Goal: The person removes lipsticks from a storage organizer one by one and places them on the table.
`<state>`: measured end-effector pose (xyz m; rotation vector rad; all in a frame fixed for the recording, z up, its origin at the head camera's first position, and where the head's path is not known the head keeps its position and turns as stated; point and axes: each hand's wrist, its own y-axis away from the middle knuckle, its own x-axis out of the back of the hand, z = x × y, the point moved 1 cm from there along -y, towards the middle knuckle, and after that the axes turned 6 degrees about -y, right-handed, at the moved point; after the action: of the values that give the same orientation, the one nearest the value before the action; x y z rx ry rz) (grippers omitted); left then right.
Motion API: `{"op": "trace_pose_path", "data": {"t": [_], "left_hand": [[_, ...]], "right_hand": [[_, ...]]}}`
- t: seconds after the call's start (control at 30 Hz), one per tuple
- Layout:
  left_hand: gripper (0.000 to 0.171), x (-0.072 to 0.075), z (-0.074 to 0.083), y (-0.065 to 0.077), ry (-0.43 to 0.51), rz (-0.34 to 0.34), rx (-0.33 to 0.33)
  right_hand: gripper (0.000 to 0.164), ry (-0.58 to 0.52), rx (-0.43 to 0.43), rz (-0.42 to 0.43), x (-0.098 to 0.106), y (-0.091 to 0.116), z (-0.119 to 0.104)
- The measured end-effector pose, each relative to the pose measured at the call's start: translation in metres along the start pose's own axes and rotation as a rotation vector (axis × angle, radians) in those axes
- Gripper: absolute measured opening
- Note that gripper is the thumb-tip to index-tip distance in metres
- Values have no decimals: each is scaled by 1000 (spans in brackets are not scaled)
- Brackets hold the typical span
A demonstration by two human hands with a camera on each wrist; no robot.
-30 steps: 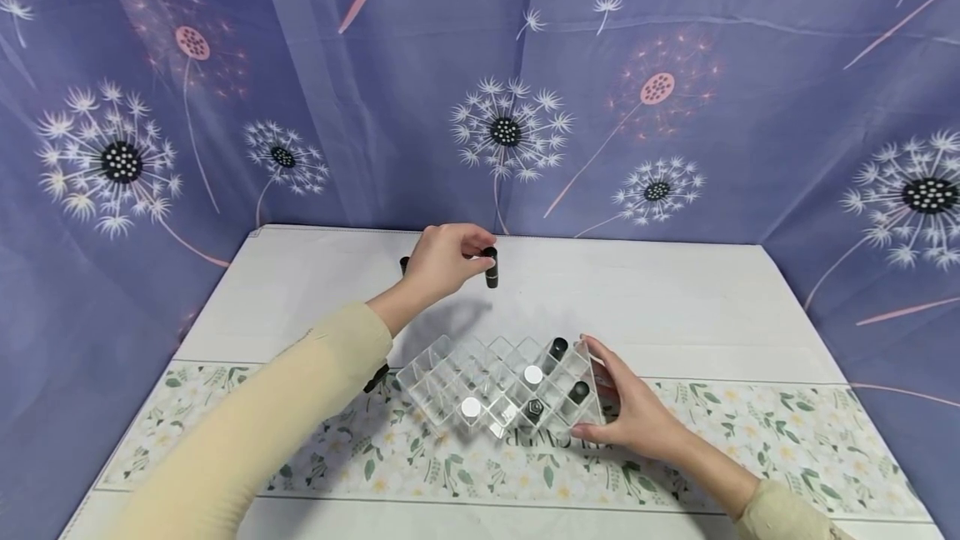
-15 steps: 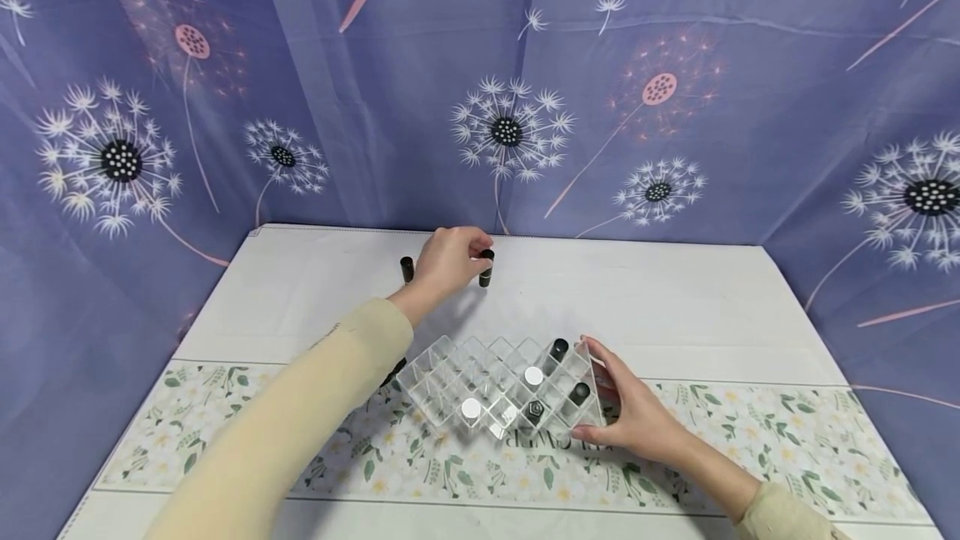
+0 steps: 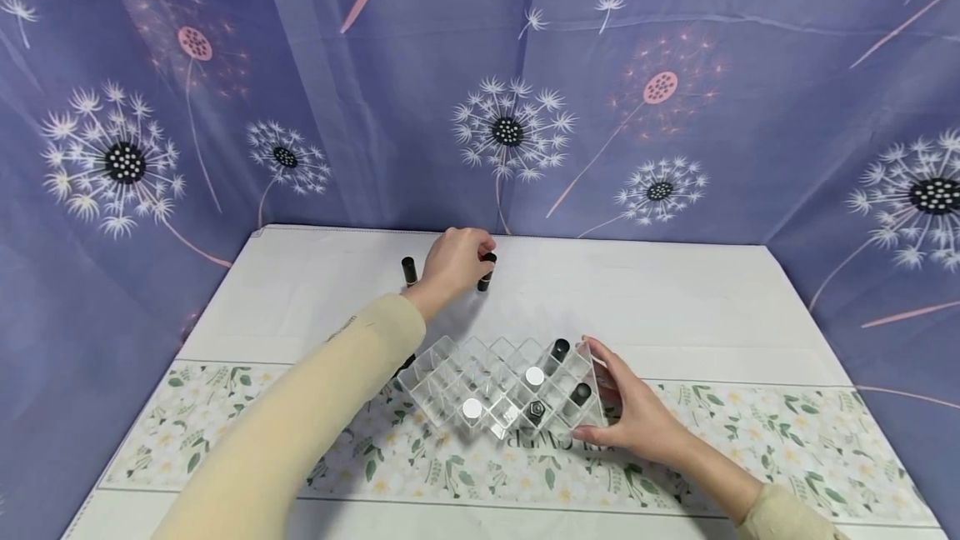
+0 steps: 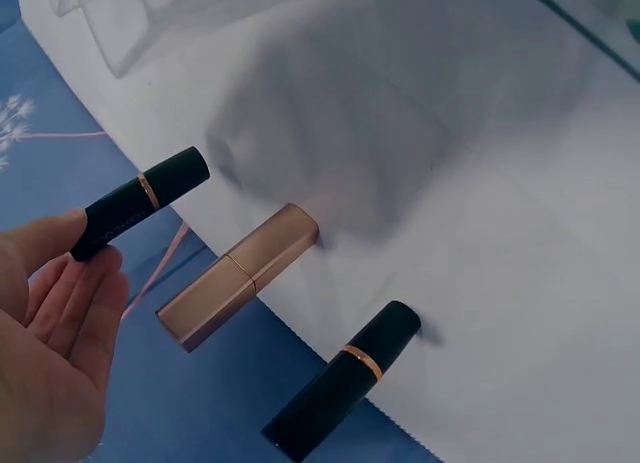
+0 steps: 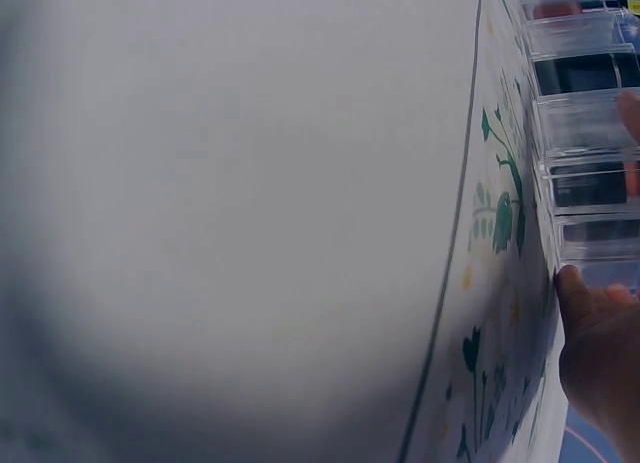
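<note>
My left hand (image 3: 455, 258) pinches a black lipstick (image 4: 140, 198) with a gold band by its top end, above the back of the table. Beside it in the left wrist view a rose-gold lipstick (image 4: 238, 278) stands upright, hidden behind the hand in the head view. Another black lipstick (image 3: 408, 271) with a gold band stands to the left. At the front, my right hand (image 3: 633, 411) grips the right end of a clear lipstick organizer (image 3: 450, 365), thumb on the near side and fingers on the far side. Several dark and white-topped tubes sit in its compartments.
The white table (image 3: 675, 298) carries a printed floral band (image 3: 765, 440) across its front. A dark object (image 3: 405, 365) shows partly from behind the left sleeve (image 3: 322, 407), close to the organizer's left end. A blue dandelion curtain (image 3: 420, 65) rises behind and at both sides.
My left hand has shifted slightly right, uncovering more of the standing black lipstick. The pinched lipstick has dipped a little and now tilts. My right hand and the organizer have stayed in place.
</note>
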<state>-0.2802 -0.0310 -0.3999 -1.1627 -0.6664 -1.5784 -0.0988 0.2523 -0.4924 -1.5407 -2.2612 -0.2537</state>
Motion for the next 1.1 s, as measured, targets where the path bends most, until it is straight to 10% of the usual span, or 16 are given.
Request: {"op": "trace_pose_path", "data": {"t": [1.1], "left_hand": [[31, -5, -9, -2, 34, -63, 13]], "right_hand": [[123, -35, 6, -13, 1, 0, -2]]}}
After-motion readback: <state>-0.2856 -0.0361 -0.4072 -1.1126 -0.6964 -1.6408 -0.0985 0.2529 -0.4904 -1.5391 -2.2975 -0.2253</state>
